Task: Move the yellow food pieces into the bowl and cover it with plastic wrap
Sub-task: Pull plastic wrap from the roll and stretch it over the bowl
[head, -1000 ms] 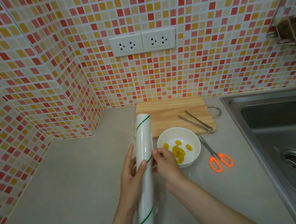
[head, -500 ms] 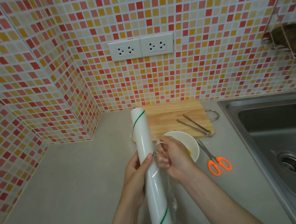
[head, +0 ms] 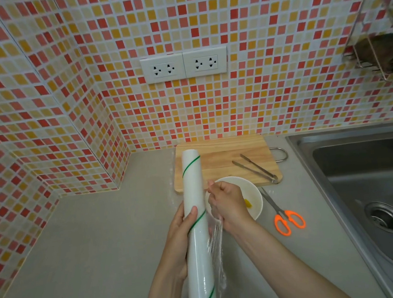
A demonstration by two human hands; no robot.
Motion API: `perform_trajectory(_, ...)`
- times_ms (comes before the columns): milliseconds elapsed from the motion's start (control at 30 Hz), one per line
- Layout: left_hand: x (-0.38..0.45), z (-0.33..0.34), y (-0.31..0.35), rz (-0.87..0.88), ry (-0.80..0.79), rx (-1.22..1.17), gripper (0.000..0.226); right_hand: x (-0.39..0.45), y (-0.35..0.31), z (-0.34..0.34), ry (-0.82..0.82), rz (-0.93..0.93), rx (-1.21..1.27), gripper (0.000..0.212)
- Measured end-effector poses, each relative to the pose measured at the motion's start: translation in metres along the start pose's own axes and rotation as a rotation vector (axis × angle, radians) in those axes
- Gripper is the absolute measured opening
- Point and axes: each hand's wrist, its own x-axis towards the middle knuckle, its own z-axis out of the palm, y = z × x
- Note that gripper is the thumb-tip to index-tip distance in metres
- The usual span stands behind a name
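we're gripping the plastic wrap roll (head: pixel 196 221) with our left hand (head: pixel 179 234), our right hand (head: pixel 228 202) pinching the film (head: pixel 215 243) above the bowl (head: pixel 255 200).

Single head view, wide-angle, looks forward and down from above the counter (head: pixel 84 243), close over both hands. Faces the tiled wall (head: pixel 258 99) at far; sink (head: pixel 373 179) at right edge, wall corner at left. No second view.
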Motion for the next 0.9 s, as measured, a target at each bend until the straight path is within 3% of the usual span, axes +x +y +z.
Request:
perform_trajectory(167,0.01,0.008,0.0,-0.024,-0.037,0.015,0.038,0.006,0.001,-0.013,0.151,-0.172,-0.016,0.032)
perform_trajectory(267,0.013,0.011,0.002,-0.045,-0.095,-0.063,0.034,0.006,-0.009,-0.021,0.095,-0.217,0.041,0.032)
perform_trajectory(467,0.012,0.017,0.007,-0.14,-0.217,-0.157,0.054,0.015,-0.032,-0.027,-0.061,0.077,-0.043,0.036)
perform_trajectory(567,0.009,0.022,0.005,-0.151,-0.172,-0.164,0.049,0.019,-0.039,-0.028,-0.116,0.076,0.066,0.025)
perform_trajectory(700,0.006,0.021,0.005,-0.139,-0.168,-0.221,0.058,0.019,-0.052,-0.031,-0.137,0.094,0.193,0.022)
perform_trajectory(800,0.01,0.017,0.004,-0.092,-0.079,-0.216,0.053,0.021,-0.059,-0.033,-0.023,0.032,0.288,0.026)
perform_trajectory(900,0.017,0.018,0.002,-0.025,-0.013,-0.15,0.047,0.021,-0.056,-0.035,0.069,-0.152,0.214,0.03)
